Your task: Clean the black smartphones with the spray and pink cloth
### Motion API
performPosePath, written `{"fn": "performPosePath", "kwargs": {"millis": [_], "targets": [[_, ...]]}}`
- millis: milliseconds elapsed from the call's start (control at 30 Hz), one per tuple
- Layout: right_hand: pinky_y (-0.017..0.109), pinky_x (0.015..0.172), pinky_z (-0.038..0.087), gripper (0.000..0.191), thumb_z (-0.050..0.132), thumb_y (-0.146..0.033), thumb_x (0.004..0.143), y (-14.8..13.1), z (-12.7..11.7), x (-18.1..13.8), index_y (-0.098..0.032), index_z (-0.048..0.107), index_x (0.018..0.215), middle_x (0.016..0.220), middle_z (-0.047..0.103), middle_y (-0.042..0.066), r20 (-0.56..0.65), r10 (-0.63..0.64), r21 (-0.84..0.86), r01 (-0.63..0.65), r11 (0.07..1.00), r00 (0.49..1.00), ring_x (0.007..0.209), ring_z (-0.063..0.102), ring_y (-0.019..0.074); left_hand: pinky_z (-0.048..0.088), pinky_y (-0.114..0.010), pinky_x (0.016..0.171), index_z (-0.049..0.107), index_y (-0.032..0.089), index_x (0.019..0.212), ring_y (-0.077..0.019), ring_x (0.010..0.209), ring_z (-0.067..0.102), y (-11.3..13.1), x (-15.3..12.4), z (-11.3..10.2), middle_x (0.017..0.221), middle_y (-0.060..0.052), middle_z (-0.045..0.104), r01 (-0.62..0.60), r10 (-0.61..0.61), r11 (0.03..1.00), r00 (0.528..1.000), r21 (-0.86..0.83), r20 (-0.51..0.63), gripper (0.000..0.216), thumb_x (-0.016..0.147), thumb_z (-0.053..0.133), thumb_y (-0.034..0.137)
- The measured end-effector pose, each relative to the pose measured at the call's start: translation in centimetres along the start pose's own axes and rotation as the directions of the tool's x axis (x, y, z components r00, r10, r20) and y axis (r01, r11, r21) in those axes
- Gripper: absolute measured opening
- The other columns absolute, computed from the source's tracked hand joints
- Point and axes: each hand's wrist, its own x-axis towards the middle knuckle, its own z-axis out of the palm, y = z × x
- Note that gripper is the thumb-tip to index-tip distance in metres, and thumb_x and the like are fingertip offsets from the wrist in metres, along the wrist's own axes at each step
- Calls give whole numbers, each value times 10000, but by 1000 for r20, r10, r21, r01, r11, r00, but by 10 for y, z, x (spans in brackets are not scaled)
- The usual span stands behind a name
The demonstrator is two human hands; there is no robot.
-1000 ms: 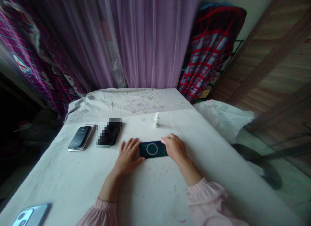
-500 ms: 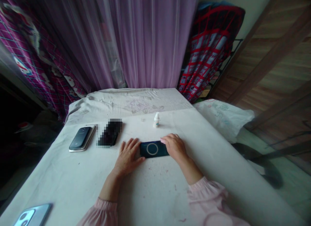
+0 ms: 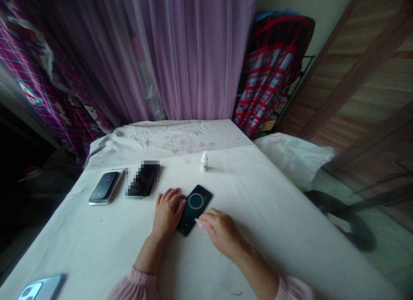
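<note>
A flat, rectangular, blue-black phone-like slab (image 3: 189,218) with a thin pale ring (image 3: 202,202) on its upturned face lies about the middle of the white cloth-covered table (image 3: 274,214), well in from the left and right edges. Its long axis slants from near left to far right, so the ringed half points towards the far edge, leaning to the right. The slab looks stiff and fairly light, with a smooth face that would probably feel slippery and could crack if dropped; the two long edges seem the best hold. The left hand (image 3: 167,211), fingers loosely bent and spread, rests against the left long edge without closing round it. The right hand (image 3: 224,232) pinches a small, soft-looking pink scrap (image 3: 200,223) (cloth or paper, I cannot tell) just by the right long edge. Towards the far edge stands a small white bottle (image 3: 204,162). Nearer the table's left edge, a dark phone (image 3: 103,187) lies on a pale flat slab (image 3: 117,186).
</note>
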Motion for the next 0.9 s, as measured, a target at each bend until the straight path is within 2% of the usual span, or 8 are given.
{"fn": "performPosePath", "kwargs": {"millis": [67, 133, 167, 233, 367, 533, 733, 900], "targets": [[208, 766, 435, 266, 442, -151, 926, 11, -5, 9, -216, 700, 932, 911, 685, 29, -105, 20, 11, -19, 1000, 994, 855, 624, 134, 298, -590, 1048, 612, 253, 1172, -324, 1256, 480, 9, -11, 2, 1313, -91, 590, -14, 14, 1000, 1000, 6, 16, 340, 903, 520, 440], [212, 792, 436, 275, 432, -145, 923, 24, -12, 22, -213, 696, 961, 946, 683, 37, -211, 67, -8, -70, 997, 975, 883, 624, 137, 304, -586, 1045, 531, 199, 1283, -352, 1248, 473, 19, -23, 6, 1336, -151, 555, -8, 8, 1000, 1000, 29, -11, 586, 823, 590, 557], [215, 796, 437, 274, 432, -155, 926, 30, -16, 30, -212, 696, 972, 957, 682, 41, -247, 92, -24, -102, 995, 965, 889, 624, 140, 305, -583, 1044, 512, 164, 1298, -366, 1237, 474, 24, -28, 9, 1324, -178, 551, -4, 5, 999, 1000, 41, -19, 665, 785, 625, 572], [221, 793, 440, 266, 440, -196, 936, 37, -21, 44, -213, 700, 990, 974, 681, 47, -279, 135, -62, -159, 985, 951, 899, 624, 149, 319, -563, 1040, 496, 134, 1304, -365, 1201, 487, 31, -33, 13, 1287, -189, 559, 16, -14, 999, 999, 47, -35, 684, 768, 658, 527], [227, 792, 433, 274, 444, -247, 951, 38, -21, 65, -237, 700, 1046, 1027, 680, 45, -250, 165, -137, -203, 969, 954, 931, 614, 154, 350, -524, 1026, 502, 196, 1306, -321, 1127, 514, 26, -25, 13, 1211, -132, 580, -74, 74, 997, 997, -24, 0, 593, 788, 656, 440], [236, 787, 426, 300, 435, -203, 942, 40, -15, 69, -244, 710, 1053, 1017, 677, 52, -193, 179, -224, -220, 949, 965, 924, 605, 158, 252, -581, 1074, 487, 221, 1348, -330, 1160, 485, 5, -10, 8, 1234, -131, 562, -231, 241, 967, 967, -108, 86, 682, 764, 661, 528], [241, 794, 426, 333, 418, -159, 930, 41, -12, 68, -257, 706, 1066, 1036, 668, 52, -157, 191, -242, -225, 944, 969, 938, 598, 161, 191, -603, 1089, 456, 266, 1381, -328, 1217, 455, -3, -11, 6, 1281, -112, 551, -257, 275, 954, 955, -158, 110, 639, 785, 647, 395], [251, 808, 417, 321, 429, -152, 929, 37, -12, 68, -257, 709, 1047, 1022, 664, 56, -114, 119, -281, -147, 948, 986, 954, 578, 177, 180, -599, 1106, 386, 222, 1421, -321, 1252, 444, -4, -12, 6, 1308, -125, 546, -226, 252, 956, 959, -186, 130, 703, 776, 643, 336]]}}
